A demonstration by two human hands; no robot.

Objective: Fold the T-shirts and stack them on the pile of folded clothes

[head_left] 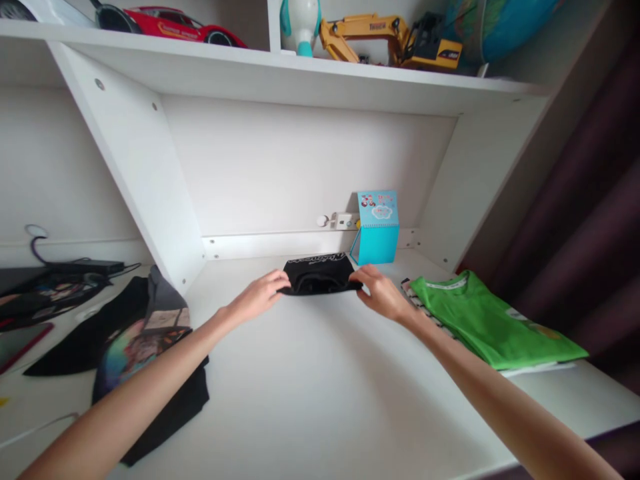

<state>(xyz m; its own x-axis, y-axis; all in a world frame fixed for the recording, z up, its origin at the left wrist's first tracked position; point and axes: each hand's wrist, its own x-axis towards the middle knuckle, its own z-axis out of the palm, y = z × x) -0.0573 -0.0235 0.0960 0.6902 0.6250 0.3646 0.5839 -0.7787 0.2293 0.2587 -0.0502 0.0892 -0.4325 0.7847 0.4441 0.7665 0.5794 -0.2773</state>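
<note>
A black T-shirt (320, 268) with white lettering lies at the back of the white desk, its neckline facing me. My left hand (269, 288) pinches its left end between thumb and fingers. At the opposite end, my right hand (374, 288) is closed on the cloth too. The edge between both hands looks stretched and slightly raised. To the right lies a folded green T-shirt (493, 320) on top of other folded clothes. Dark printed clothes (145, 347) lie on the left, partly hidden behind my left forearm.
A blue desk calendar (379, 230) stands behind the black T-shirt beside a wall socket (345, 221). Overhead, a shelf (250, 63) holds a red toy car (175, 25), a yellow toy excavator (390, 40) and a globe (505, 27). A purple curtain (575, 200) hangs at right.
</note>
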